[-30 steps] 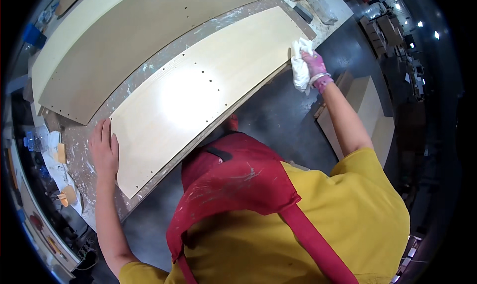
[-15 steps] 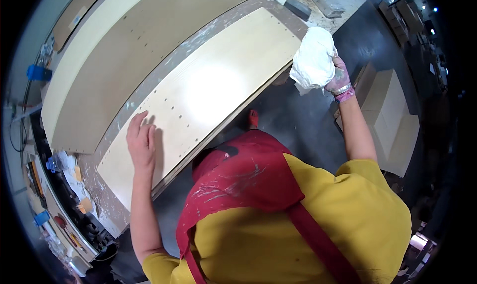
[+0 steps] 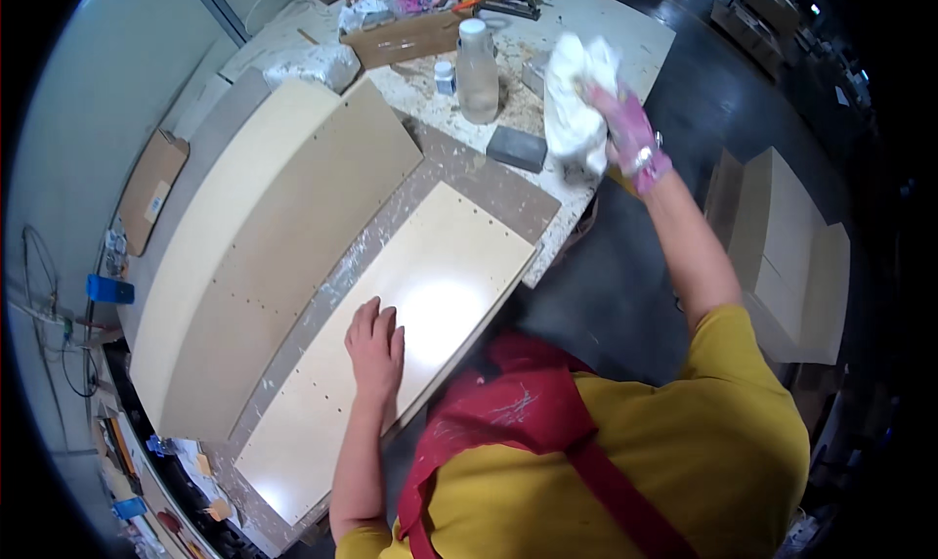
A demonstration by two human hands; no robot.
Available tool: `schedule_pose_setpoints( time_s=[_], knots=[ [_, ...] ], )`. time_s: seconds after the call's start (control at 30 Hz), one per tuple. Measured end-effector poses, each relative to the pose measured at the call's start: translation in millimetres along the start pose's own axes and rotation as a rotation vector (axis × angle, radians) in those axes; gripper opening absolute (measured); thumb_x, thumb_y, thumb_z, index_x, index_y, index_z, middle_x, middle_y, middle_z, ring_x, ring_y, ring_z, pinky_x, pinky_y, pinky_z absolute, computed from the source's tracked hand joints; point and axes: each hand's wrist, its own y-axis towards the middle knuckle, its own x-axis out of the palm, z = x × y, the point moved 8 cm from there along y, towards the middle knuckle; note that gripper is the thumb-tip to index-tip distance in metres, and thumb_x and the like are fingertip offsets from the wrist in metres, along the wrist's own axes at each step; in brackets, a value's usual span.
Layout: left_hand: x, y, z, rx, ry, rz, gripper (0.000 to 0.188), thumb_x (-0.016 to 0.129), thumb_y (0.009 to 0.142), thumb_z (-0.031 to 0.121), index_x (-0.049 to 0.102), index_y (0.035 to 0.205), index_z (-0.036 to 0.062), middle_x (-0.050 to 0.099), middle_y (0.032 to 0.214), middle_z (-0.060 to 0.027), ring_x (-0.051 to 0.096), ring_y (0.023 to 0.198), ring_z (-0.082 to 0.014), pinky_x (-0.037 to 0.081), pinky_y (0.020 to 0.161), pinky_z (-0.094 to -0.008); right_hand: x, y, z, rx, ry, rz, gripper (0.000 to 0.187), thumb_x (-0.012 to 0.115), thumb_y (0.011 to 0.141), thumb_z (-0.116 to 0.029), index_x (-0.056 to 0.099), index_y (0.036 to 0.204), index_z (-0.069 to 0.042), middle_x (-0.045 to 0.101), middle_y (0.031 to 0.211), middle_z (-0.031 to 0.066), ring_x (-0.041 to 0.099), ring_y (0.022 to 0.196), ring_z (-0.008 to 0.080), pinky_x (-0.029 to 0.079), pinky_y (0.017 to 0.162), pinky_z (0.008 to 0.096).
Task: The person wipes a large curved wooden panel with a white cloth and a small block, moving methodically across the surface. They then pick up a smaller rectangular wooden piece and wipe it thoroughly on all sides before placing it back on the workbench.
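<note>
My right hand (image 3: 628, 137), in a pink glove, grips a bunched white cloth (image 3: 576, 100). The cloth is over the work table's (image 3: 635, 46) right edge, just beside a dark grey block (image 3: 516, 149); whether it touches the tabletop I cannot tell. A long pale wood panel (image 3: 391, 324) with rows of small drilled holes lies in front of me on a paint-spattered brown board (image 3: 489, 183). Bare and with its fingers stretched out, my left hand (image 3: 375, 354) rests at the middle of that panel.
Beyond the panel stand larger curved pale panels (image 3: 283, 188). Farther back are a clear bottle (image 3: 477, 85) with a white cap, a small white jar (image 3: 445, 77) and a filled cardboard box (image 3: 405, 43). On the floor at right sits an open carton (image 3: 796, 266).
My right hand has carried the cloth forward and left, to the table's edge. The view has shifted, bringing the bottle and box into sight. My left hand is now nearer the panel's middle.
</note>
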Motion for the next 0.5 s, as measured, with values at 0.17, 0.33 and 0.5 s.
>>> schedule_pose_setpoints(
  time_s=[0.17, 0.33, 0.5],
  knots=[
    [2.4, 2.7, 2.1, -0.051, 0.023, 0.032, 0.035, 0.062, 0.083, 0.017, 0.057, 0.117, 0.0093, 0.051, 0.129, -0.0111, 0.045, 0.124, -0.0301, 0.032, 0.102, -0.0440, 101.8, 100.3, -67.6, -0.753, -1.111, -0.065, 0.037, 0.065, 0.083, -0.024, 0.057, 0.115, -0.005, 0.063, 0.105, 0.0159, 0.062, 0.094, 0.0322, 0.049, 0.084, 0.0412],
    [3.2, 3.1, 6.0, -0.026, 0.031, 0.051, 0.035, 0.063, 0.080, 0.017, 0.059, 0.114, 0.0085, 0.053, 0.127, -0.0121, 0.047, 0.122, -0.0306, 0.033, 0.101, -0.0432, 140.8, 141.5, 23.3, -0.827, -1.310, -0.257, 0.039, 0.062, 0.083, -0.033, 0.058, 0.115, -0.010, 0.064, 0.103, 0.0178, 0.062, 0.100, 0.0320, 0.050, 0.084, 0.0400],
    [-4.0, -6.0, 4.1, -0.038, 0.032, 0.115, 0.033, 0.063, 0.080, 0.017, 0.061, 0.113, 0.0089, 0.057, 0.122, -0.0149, 0.049, 0.119, -0.0319, 0.034, 0.100, -0.0437, 177.0, 141.9, 7.8, -0.417, -1.461, -0.451, 0.029, 0.063, 0.084, -0.030, 0.061, 0.107, -0.014, 0.065, 0.102, 0.0131, 0.063, 0.092, 0.0312, 0.050, 0.079, 0.0405]
  ],
)
